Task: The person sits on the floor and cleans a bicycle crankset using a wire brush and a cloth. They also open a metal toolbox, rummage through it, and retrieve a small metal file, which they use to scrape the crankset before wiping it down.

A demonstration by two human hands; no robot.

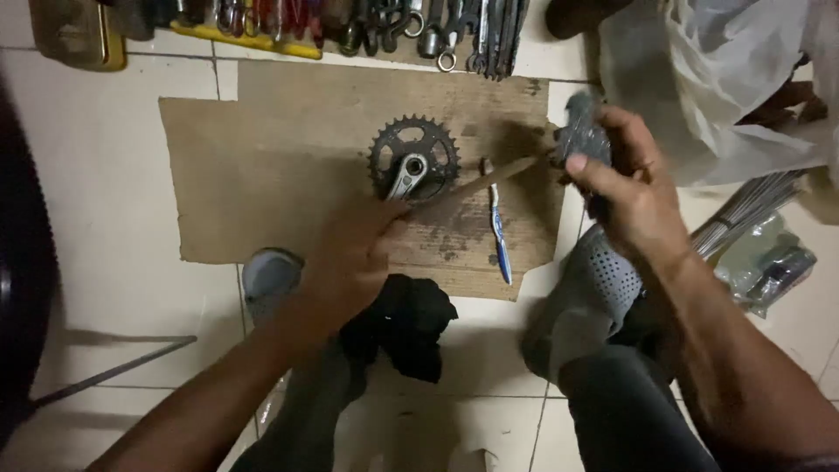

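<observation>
Here the left hand (350, 253) is clenched around one end of a thin flat stick (489, 181), which slants up and to the right across a sheet of cardboard (262, 175) lying on the tiled floor (105, 288). The stick's far end reaches the grey lump (581, 133) that the right hand (634, 197) grips with curled fingers, held just past the cardboard's right edge. On the cardboard, just above the left hand, lies a dark chainring (415, 157) with its silver crank arm, flat and touching the sheet. Beside it to the right a blue toothbrush (498, 232) lies lengthwise, under the stick. A black rag (406, 323) sits between the person's knees, below the cardboard. Along the top edge, a row of tools (367, 26) rests on the floor. A clear plastic bag (699, 70) lies at upper right.
</observation>
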